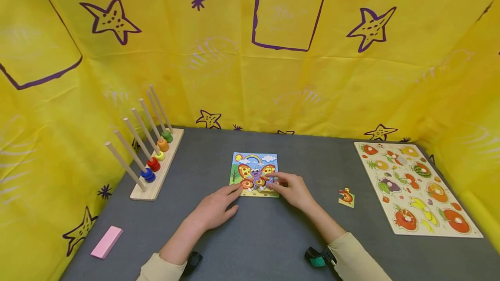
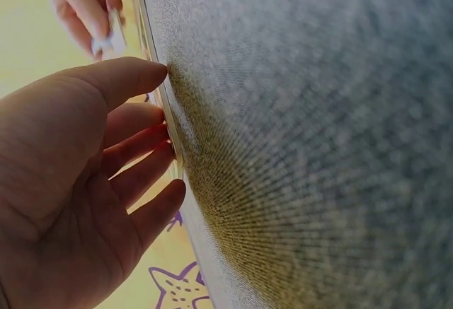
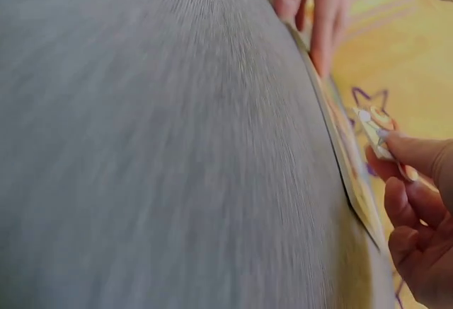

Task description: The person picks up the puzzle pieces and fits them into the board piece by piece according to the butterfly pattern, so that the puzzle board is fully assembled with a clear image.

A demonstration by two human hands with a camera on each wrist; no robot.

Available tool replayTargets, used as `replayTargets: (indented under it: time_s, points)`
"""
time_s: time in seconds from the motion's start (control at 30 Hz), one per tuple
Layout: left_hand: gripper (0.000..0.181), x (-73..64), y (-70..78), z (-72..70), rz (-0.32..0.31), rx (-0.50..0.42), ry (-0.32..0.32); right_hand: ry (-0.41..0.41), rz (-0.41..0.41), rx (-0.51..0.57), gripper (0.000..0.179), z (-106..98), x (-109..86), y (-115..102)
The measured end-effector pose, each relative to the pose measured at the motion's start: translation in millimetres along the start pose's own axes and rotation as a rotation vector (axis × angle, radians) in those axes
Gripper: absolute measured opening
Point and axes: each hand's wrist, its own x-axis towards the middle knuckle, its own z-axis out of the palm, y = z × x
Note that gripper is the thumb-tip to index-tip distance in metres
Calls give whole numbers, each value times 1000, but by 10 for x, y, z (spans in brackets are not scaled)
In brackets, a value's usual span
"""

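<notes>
A butterfly jigsaw puzzle [image 1: 255,159] in a flat square board lies on the dark table in the head view. My left hand [image 1: 215,208] rests at its lower left corner, the fingers extended and touching the edge. Over the puzzle's right side, my right hand [image 1: 294,189] pinches a small puzzle piece [image 3: 372,136] between thumb and fingers; the right wrist view shows it held tilted above the board. Another loose puzzle piece [image 1: 346,197], orange and red, lies on the table to the right of that hand.
On the left stands a wooden peg stacker [image 1: 172,151] with coloured rings. A pink block [image 1: 106,242] lies nearer on that side. To the right is a fruit puzzle board [image 1: 398,198]. Yellow patterned cloth [image 1: 297,86] hangs behind the table and along both sides.
</notes>
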Motion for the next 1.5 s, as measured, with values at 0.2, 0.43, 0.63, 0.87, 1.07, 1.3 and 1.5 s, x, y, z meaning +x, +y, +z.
replayTargets:
  time_s: [0.2,0.43,0.63,0.87,1.07,1.3,1.5]
  points:
    - [52,16,22,-8,-25,-13,-25,-41,31,-29,27,203,166,-87]
    - [55,18,31,-19,-46,-40,-39,-36,-35,-130,28,293,223,-128]
    - [55,24,28,7,-29,-34,-22,-26,-74,-206,33,297,215,-136]
    - [56,27,30,27,-37,-37,-25,21,-27,-116,23,312,212,-113]
    - [58,37,23,24,-49,-59,-38,42,-28,-120,19,326,219,-98]
    - [59,41,18,21,-44,-54,-39,52,23,-152,19,338,207,-117]
    - [56,35,44,11,-16,10,-20,58,42,-166,20,360,209,-110]
